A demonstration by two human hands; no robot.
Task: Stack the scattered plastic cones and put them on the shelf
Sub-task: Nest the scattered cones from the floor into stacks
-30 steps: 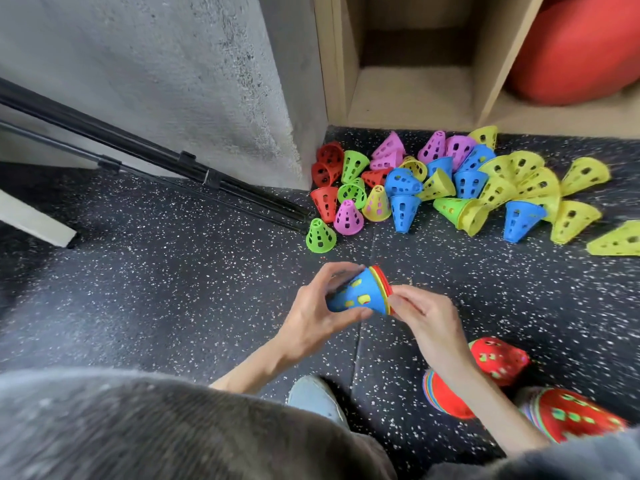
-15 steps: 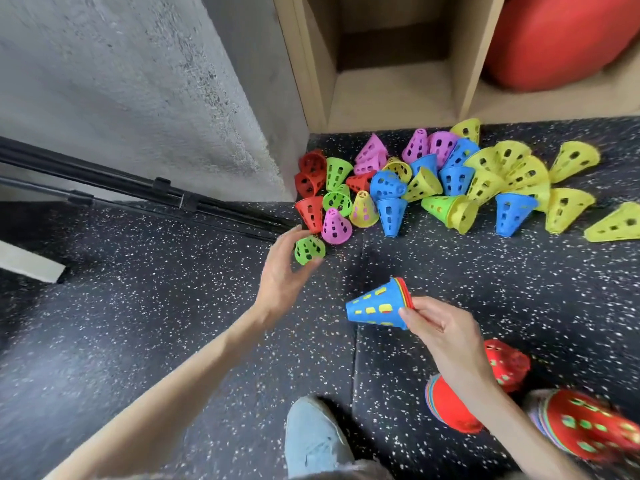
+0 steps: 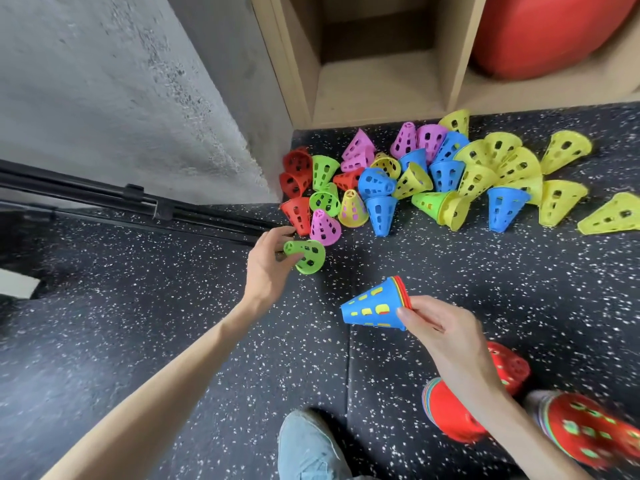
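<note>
My right hand (image 3: pixel 438 329) holds a small stack of cones (image 3: pixel 375 306) by its wide rim; a blue cone is outermost, with yellow and red rims showing. My left hand (image 3: pixel 268 263) reaches forward and grips a green cone (image 3: pixel 308 256) by its narrow top, tipping it off the floor. Beyond it, a heap of several loose perforated cones (image 3: pixel 429 178) in red, green, pink, blue and yellow lies on the speckled floor before the wooden shelf (image 3: pixel 377 88).
Two red-topped cone stacks (image 3: pixel 457 415) (image 3: pixel 588 431) lie at the lower right beside my arm. My shoe (image 3: pixel 306 448) shows at the bottom. Black tripod legs (image 3: pixel 138 202) run along the concrete wall on the left. A red ball (image 3: pixel 550 32) fills the right shelf compartment.
My left hand let go of the stack, reached out to the green cone and closed on it, tilting it. The right hand keeps the stack, a little lower and to the right.
</note>
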